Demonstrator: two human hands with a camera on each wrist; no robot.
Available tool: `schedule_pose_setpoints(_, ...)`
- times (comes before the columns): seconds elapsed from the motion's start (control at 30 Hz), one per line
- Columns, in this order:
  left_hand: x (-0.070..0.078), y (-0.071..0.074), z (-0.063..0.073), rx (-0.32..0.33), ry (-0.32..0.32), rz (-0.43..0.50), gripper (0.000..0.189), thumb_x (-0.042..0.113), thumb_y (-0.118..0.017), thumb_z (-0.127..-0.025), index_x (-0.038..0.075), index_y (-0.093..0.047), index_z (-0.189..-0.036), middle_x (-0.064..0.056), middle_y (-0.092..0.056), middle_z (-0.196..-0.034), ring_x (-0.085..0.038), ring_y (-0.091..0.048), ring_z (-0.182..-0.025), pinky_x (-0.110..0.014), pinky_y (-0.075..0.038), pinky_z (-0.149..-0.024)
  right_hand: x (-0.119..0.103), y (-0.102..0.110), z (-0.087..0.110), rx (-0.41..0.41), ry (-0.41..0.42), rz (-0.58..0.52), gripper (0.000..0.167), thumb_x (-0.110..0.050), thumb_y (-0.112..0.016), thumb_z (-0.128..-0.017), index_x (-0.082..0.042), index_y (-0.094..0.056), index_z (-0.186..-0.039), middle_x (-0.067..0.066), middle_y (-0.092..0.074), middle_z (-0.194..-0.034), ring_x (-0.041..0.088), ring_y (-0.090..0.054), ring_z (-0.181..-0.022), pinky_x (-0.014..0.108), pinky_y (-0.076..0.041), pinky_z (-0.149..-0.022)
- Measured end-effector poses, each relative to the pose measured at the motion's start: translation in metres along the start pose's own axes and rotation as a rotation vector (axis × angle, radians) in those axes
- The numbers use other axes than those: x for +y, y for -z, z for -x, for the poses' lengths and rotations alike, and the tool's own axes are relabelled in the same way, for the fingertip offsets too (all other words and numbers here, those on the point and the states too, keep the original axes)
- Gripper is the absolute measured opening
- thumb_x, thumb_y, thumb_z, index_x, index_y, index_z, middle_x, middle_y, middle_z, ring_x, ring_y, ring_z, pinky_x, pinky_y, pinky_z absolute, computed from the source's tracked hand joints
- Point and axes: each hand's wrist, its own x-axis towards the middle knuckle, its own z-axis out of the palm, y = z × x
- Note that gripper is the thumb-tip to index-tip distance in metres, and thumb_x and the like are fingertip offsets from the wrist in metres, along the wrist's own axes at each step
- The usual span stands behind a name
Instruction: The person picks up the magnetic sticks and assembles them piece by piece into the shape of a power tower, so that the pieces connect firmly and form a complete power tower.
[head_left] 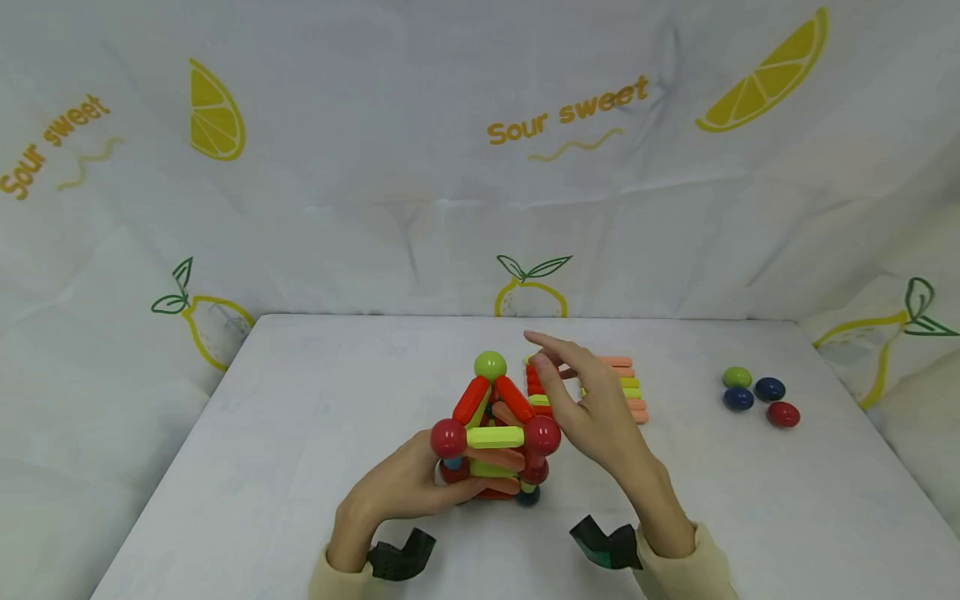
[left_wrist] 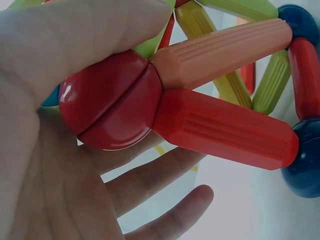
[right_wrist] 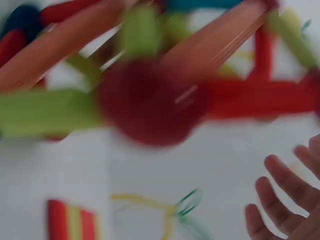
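A toy structure of magnetic sticks and balls point(head_left: 495, 437) stands at the table's near middle, a lime green ball point(head_left: 491, 366) at its peak and red balls lower down. My left hand point(head_left: 401, 483) holds its lower left side. In the left wrist view, the thumb presses on a red ball point(left_wrist: 112, 102) that joins an orange stick point(left_wrist: 225, 52) and a red stick point(left_wrist: 225, 130); other fingers extend behind. My right hand point(head_left: 600, 417) is raised at the structure's right, holding nothing. Its spread fingers show apart from the structure in the right wrist view, where the structure is blurred.
Loose red, yellow and orange sticks point(head_left: 618, 383) lie in rows behind my right hand. Farther right sit several loose balls, among them a red ball point(head_left: 783, 414) and a green ball point(head_left: 737, 377). A lemon-print cloth point(head_left: 360, 167) hangs beyond the white table point(head_left: 262, 467).
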Motion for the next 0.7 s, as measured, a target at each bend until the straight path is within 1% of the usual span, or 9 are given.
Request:
schedule_pose_setpoints(0.07,0.000,0.000,0.000,0.002,0.018,-0.011,0.051,0.028,-0.080,-0.089,0.037,-0.057,-0.134,0.015,-0.069,-0.121,-0.006,-0.063,-0.110,-0.028,-0.053,-0.103,0.023,-0.009,0.002,-0.041,-0.051,0.042,0.034,-0.004,-0.064,-0.098,-0.005,-0.067,-0.132,0.004,-0.074,-0.098,0.015,-0.064,-0.089,0.031,-0.056,-0.079)
schedule_pose_setpoints(0.2,-0.001,0.000,0.000,0.000,0.016,-0.012,0.050,0.028,-0.080,-0.089,0.037,-0.058,-0.133,0.015,-0.069,-0.121,-0.007,-0.063,-0.110,-0.028,-0.054,-0.102,0.055,-0.025,0.011,-0.206,-0.174,0.177,0.031,-0.007,-0.072,-0.093,-0.002,-0.071,-0.124,0.011,-0.074,-0.105,0.023,-0.064,-0.096,0.040,-0.058,-0.084)
schedule_pose_setpoints(0.23,-0.001,0.000,-0.001,0.000,0.011,-0.011,0.049,0.028,-0.080,-0.089,0.036,-0.058,-0.133,0.015,-0.069,-0.120,-0.007,-0.063,-0.109,-0.028,-0.054,-0.102,0.060,-0.029,0.013,-0.248,-0.206,0.211,0.031,-0.007,-0.075,-0.091,-0.002,-0.073,-0.122,0.012,-0.074,-0.105,0.025,-0.064,-0.097,0.041,-0.059,-0.084)
schedule_pose_setpoints(0.33,-0.001,0.000,-0.001,-0.001,0.015,-0.015,0.048,0.029,-0.080,-0.089,0.035,-0.059,-0.132,0.015,-0.070,-0.118,-0.006,-0.064,-0.107,-0.028,-0.054,-0.100,0.069,-0.034,0.018,-0.357,-0.280,0.321,0.031,-0.007,-0.081,-0.085,-0.004,-0.077,-0.115,0.011,-0.073,-0.102,0.025,-0.063,-0.096,0.050,-0.055,-0.097)
schedule_pose_setpoints(0.4,-0.001,0.000,0.000,-0.003,0.020,-0.015,0.047,0.029,-0.080,-0.089,0.034,-0.059,-0.131,0.015,-0.070,-0.117,-0.006,-0.064,-0.107,-0.027,-0.054,-0.100,0.072,-0.036,0.020,-0.391,-0.296,0.354,0.031,-0.006,-0.083,-0.082,-0.005,-0.078,-0.113,0.009,-0.071,-0.096,0.021,-0.061,-0.091,0.047,-0.056,-0.095)
schedule_pose_setpoints(0.47,-0.001,0.001,0.000,-0.004,0.029,-0.016,0.047,0.029,-0.080,-0.089,0.034,-0.059,-0.132,0.015,-0.070,-0.118,-0.005,-0.064,-0.107,-0.026,-0.054,-0.100,0.075,-0.038,0.021,-0.404,-0.301,0.356,0.029,-0.006,-0.082,-0.082,-0.005,-0.079,-0.111,0.007,-0.068,-0.091,0.019,-0.059,-0.086,0.043,-0.057,-0.091)
schedule_pose_setpoints(0.57,-0.001,0.001,0.001,-0.006,0.025,-0.010,0.048,0.028,-0.080,-0.089,0.032,-0.059,-0.132,0.014,-0.070,-0.118,-0.006,-0.064,-0.107,-0.026,-0.055,-0.099,0.077,-0.040,0.021,-0.438,-0.321,0.329,0.021,-0.006,-0.081,-0.084,-0.008,-0.080,-0.105,0.002,-0.067,-0.082,0.014,-0.055,-0.078,0.030,-0.052,-0.071)
schedule_pose_setpoints(0.63,-0.001,0.001,0.001,-0.005,0.022,-0.009,0.048,0.028,-0.080,-0.089,0.032,-0.059,-0.132,0.014,-0.070,-0.118,-0.005,-0.064,-0.106,-0.025,-0.055,-0.098,0.078,-0.041,0.020,-0.461,-0.329,0.305,0.017,-0.006,-0.080,-0.085,-0.010,-0.081,-0.102,0.000,-0.067,-0.077,0.013,-0.054,-0.075,0.026,-0.050,-0.067)
schedule_pose_setpoints(0.7,-0.001,0.001,0.000,-0.005,0.021,-0.008,0.048,0.027,-0.080,-0.089,0.032,-0.059,-0.132,0.013,-0.070,-0.118,-0.006,-0.064,-0.106,-0.026,-0.055,-0.098,0.078,-0.040,0.020,-0.451,-0.327,0.276,0.021,-0.005,-0.079,-0.086,-0.009,-0.080,-0.107,0.000,-0.069,-0.081,0.013,-0.056,-0.078,0.027,-0.052,-0.069)
